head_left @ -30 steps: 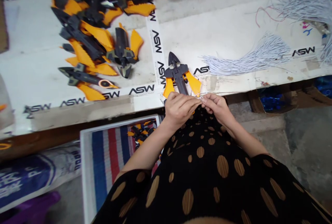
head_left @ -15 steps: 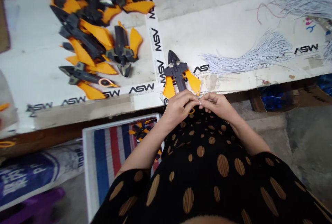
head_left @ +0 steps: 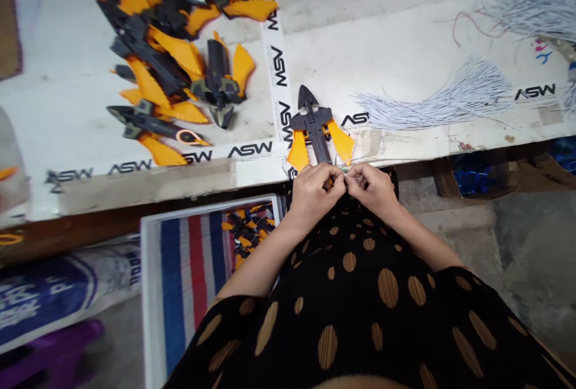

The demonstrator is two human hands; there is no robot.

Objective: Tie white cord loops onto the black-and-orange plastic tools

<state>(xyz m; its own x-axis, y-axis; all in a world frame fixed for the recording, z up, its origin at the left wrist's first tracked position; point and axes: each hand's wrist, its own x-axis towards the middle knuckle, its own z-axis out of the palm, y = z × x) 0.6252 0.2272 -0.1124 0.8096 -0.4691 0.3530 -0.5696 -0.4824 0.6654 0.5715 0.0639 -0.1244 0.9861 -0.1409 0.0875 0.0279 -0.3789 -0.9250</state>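
Note:
At the table's front edge lies a toy dart-like piece, with a dark pointed body and two orange wings. Over its tail end, my left hand is closed in a pinch. My right hand pinches just beside it, fingertips almost touching the left ones. Between them shows a bit of thin white string, mostly hidden by the fingers. To the right, a bundle of similar white strings lies fanned out on the table.
A heap of dark and orange toy pieces covers the table's left and back. More white strings lie at the back right. Below the edge, at left, a white-rimmed bin with a striped lining holds more pieces. A purple stool stands lower left.
Both hands have shifted slightly and their fingertips have drawn closer together around the string. The view has moved a little, showing more of the bin.

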